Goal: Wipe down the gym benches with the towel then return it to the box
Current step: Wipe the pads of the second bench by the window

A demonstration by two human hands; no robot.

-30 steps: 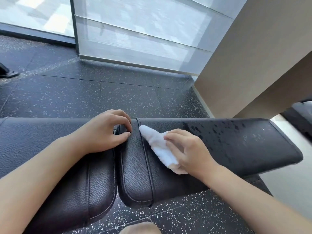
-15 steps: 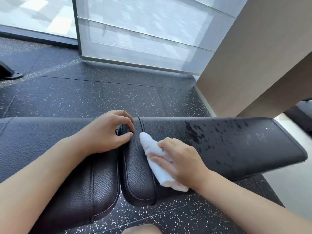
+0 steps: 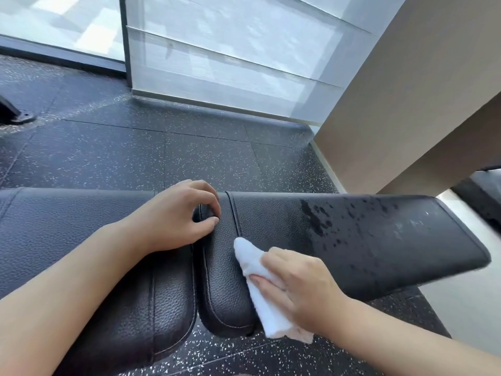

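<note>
White towel (image 3: 267, 291) under your flat right hand (image 3: 301, 290) runs across the bench (image 3: 379, 240), tip pointing away; your left hand (image 3: 179, 215) curls on the pad edge.

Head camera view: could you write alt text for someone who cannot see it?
A person's right hand presses a white towel onto a black padded gym bench, while the left hand grips the edge at the gap between its two pads. Dark wet spots dot the right pad, above a speckled floor.
</note>
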